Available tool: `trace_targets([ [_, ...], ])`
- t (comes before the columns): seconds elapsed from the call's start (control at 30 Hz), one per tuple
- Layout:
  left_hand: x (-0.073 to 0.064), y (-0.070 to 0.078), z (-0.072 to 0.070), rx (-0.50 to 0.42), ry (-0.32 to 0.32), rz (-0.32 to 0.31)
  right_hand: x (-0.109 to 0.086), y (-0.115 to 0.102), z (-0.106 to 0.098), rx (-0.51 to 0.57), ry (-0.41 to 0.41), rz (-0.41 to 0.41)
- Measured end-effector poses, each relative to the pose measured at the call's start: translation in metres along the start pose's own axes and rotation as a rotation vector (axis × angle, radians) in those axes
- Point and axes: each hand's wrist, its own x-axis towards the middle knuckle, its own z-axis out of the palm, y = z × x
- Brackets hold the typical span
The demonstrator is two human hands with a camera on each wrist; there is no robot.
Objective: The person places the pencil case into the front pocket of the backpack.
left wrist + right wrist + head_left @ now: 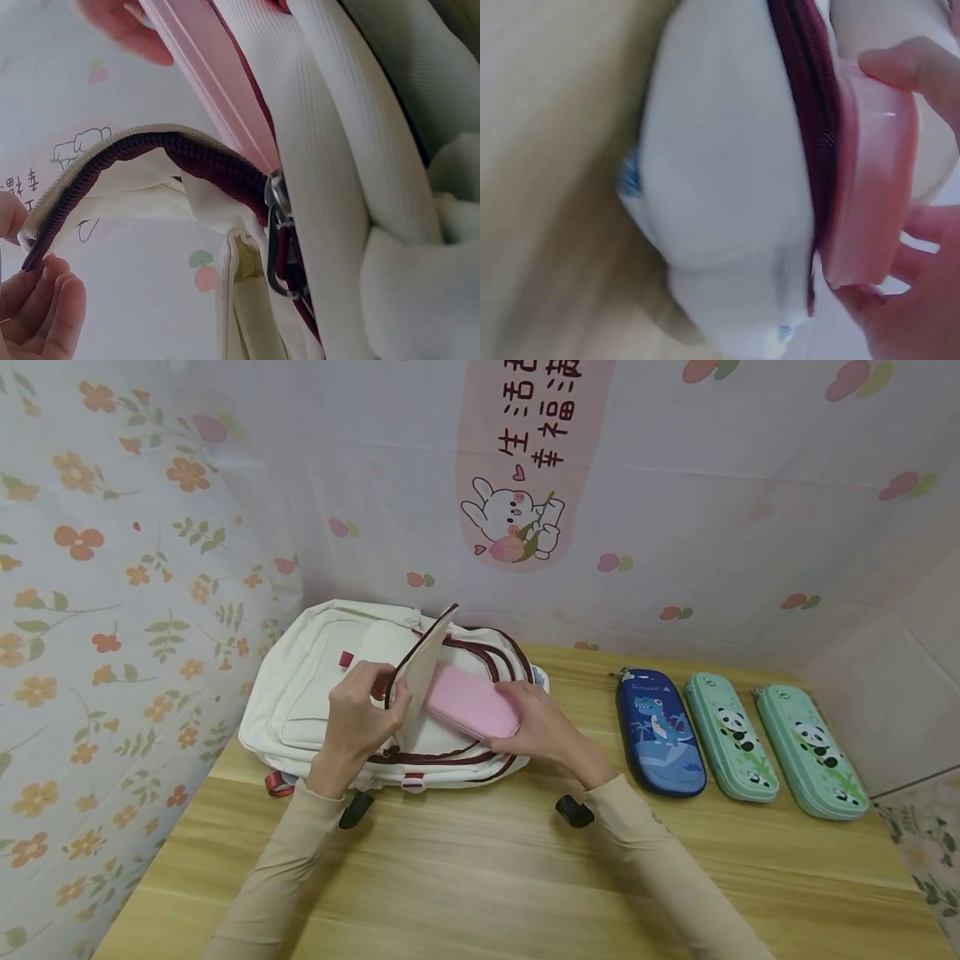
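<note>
A white backpack (pixel 300 668) with dark red zippers lies on the table, its front pocket unzipped. My left hand (pixel 362 714) pinches the edge of the pocket flap (pixel 422 670) between thumb and fingers and holds it raised. In the left wrist view, the flap's zipper (pixel 161 142) curves up from a metal zipper pull (pixel 279 196). My right hand (pixel 543 727) grips a smooth pink box-shaped case (pixel 474 703) at its near end. Part of the case is inside the pocket opening. In the right wrist view, thumb and fingers span the pink case (pixel 874 176), beside the backpack's zipper edge.
Right of the backpack lie a blue dinosaur pencil case (pixel 662 735) and two green panda pencil cases, one nearer (pixel 731 739) and one farther right (pixel 813 752). Black buckles (pixel 574 811) lie on the wooden table (pixel 480 877). A printed cloth (pixel 390 460) hangs behind.
</note>
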Motion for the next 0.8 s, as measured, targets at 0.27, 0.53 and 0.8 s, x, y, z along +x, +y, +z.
trace_targets([
  [0.27,-0.003,0.000,0.001,0.002,-0.020,-0.013,0.023,-0.006,-0.015,-0.049,-0.174,-0.026],
  [0.53,-0.004,-0.002,0.000,0.018,-0.008,-0.002,0.038,-0.010,-0.018,-0.109,-0.219,-0.050],
  [0.8,-0.004,-0.002,0.001,0.010,0.000,-0.012,0.048,-0.015,-0.010,-0.074,-0.252,-0.045],
])
